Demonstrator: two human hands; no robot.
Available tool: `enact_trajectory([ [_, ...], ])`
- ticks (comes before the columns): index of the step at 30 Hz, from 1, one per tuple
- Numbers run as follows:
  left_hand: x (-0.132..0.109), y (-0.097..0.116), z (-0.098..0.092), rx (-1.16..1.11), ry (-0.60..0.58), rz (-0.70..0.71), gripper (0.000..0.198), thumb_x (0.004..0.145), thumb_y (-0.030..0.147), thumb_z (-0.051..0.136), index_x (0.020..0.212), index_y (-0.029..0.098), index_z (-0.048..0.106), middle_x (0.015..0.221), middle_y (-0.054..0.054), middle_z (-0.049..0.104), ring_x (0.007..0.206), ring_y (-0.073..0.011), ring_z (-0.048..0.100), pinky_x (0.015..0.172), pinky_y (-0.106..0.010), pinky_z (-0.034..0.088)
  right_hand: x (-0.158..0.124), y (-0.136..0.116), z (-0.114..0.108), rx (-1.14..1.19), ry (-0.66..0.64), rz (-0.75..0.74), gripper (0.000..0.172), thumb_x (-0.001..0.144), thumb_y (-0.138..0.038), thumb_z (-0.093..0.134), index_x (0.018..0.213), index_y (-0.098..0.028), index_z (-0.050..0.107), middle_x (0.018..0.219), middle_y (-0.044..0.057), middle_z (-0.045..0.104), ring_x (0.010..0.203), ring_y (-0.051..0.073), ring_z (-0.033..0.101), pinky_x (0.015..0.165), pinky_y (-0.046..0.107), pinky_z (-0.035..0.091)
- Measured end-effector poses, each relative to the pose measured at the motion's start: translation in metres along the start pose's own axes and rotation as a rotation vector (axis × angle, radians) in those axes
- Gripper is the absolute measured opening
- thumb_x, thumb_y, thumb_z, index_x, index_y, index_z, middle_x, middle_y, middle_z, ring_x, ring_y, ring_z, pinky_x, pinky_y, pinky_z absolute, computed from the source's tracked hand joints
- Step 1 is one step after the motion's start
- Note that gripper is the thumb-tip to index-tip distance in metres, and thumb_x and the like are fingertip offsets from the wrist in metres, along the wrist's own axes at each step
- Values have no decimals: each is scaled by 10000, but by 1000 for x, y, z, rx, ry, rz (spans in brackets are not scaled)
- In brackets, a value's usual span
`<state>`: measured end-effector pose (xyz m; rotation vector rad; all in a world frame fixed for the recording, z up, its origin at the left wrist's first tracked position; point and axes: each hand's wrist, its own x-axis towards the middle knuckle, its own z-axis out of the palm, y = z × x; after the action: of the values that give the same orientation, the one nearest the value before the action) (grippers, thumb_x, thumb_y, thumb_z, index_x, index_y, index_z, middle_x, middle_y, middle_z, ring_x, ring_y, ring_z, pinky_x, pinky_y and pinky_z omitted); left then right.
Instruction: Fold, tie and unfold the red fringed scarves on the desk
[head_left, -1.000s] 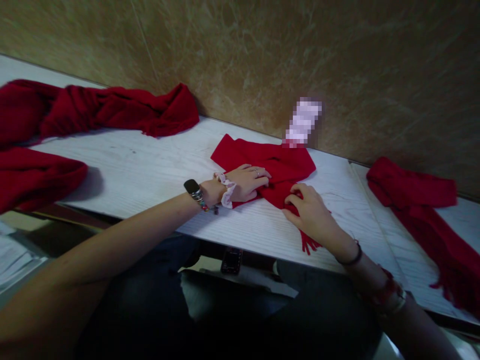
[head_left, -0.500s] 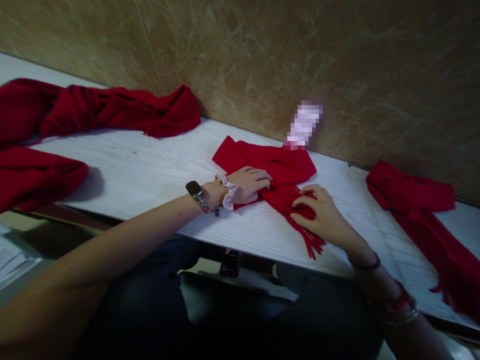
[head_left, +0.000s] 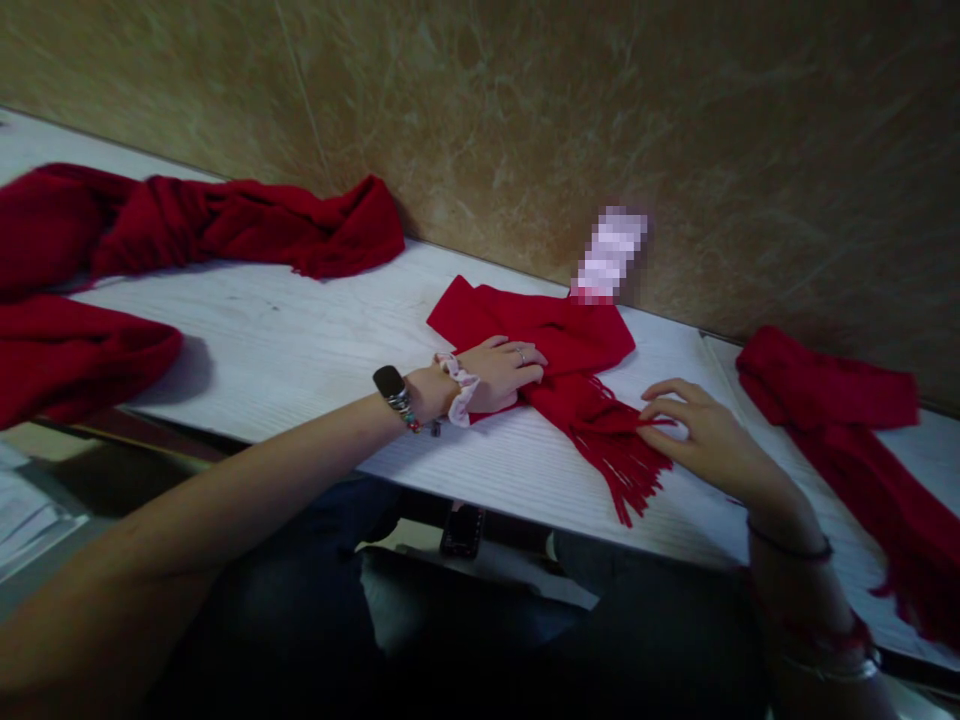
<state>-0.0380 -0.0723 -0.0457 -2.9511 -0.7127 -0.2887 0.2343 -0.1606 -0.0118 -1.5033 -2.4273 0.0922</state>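
Note:
A red fringed scarf [head_left: 581, 335] lies folded across itself on the white tabletop, its tasselled end toward me. Across the fold rests my left hand [head_left: 496, 376], flat and with fingers stretched out, pressing on the cloth. My right hand [head_left: 705, 435] pinches a few strands of the fringe between thumb and fingertips at the right corner of that end. The strands are pulled out to the right, while the other tassels hang loosely fanned on the table. A pale, blurred-out tag [head_left: 611, 255] stands at the scarf's far edge, against the wall.
More red scarves lie around: a bunched one [head_left: 247, 225] at the back left, a looped one [head_left: 90, 350] at the left edge, and a folded fringed one [head_left: 832, 390] on the right. A marbled wall [head_left: 480, 120] rises behind the white table [head_left: 300, 350]. Below its edge is a phone [head_left: 461, 530].
My right hand has moved right and drawn the fringe's corner strands outward, so the tassels are more spread. My left hand stays in place on the scarf.

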Motion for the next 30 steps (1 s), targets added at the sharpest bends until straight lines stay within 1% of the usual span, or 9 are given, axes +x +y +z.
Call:
enact_trajectory([
  [2,3,5,-5,43,-18,22,279,845,121,459,1104,171,550,1335,-42,445,1280,-214,305,1039,-398,240,8,-10,4,26,75,-23,125,792,-260,513,841,-190,604,964,83,556,907,203,531,830,380,431],
  [3,4,8,-7,58,-38,34,267,845,144,474,1097,180,557,1346,-40,435,1297,-226,281,1045,-421,229,14,-16,9,33,43,-58,125,787,-239,511,857,-183,597,947,84,560,900,203,529,826,376,432],
  [7,10,16,-13,28,-158,20,321,850,224,505,1170,239,520,1381,-22,401,1297,-227,300,1025,-447,267,21,-29,20,13,-244,-162,93,754,-176,511,777,-179,601,891,76,569,846,197,520,783,369,443],
  [13,13,25,-6,43,-155,-11,336,852,255,501,1187,238,521,1382,-40,402,1299,-272,297,982,-485,325,-15,9,-24,230,-508,-99,206,793,-392,546,844,-248,684,905,44,639,852,184,603,774,335,492],
  [15,17,31,-3,98,-118,0,299,877,212,452,1158,205,553,1357,-62,433,1294,-280,305,990,-498,317,-9,25,-37,256,-397,-88,257,807,-435,526,920,-265,682,990,49,640,924,190,602,812,336,494],
  [17,22,37,-1,134,-90,4,325,905,153,371,1170,186,558,1339,-72,456,1280,-266,336,996,-486,321,14,37,-37,190,-170,-59,315,829,-450,483,990,-243,658,1058,71,624,987,206,584,854,367,483],
  [20,25,41,1,128,-99,-21,364,905,148,373,1230,211,525,1366,-59,426,1274,-278,350,961,-488,372,61,46,-9,-9,74,-61,436,850,-428,440,1186,-175,553,1210,130,556,1138,254,498,972,462,390],
  [25,7,36,-3,77,-184,-26,418,857,236,485,1274,268,491,1437,-22,308,1304,-350,274,956,-567,362,91,60,59,-190,10,-21,499,911,-359,320,1363,-152,358,1418,164,340,1312,312,277,960,579,344],
  [30,-19,41,-5,76,-220,-16,423,883,245,415,1304,230,464,1453,-28,267,1320,-376,210,980,-611,309,87,77,73,-218,40,-94,480,926,-340,270,1371,-176,342,1430,145,326,1340,305,211,977,603,301],
])
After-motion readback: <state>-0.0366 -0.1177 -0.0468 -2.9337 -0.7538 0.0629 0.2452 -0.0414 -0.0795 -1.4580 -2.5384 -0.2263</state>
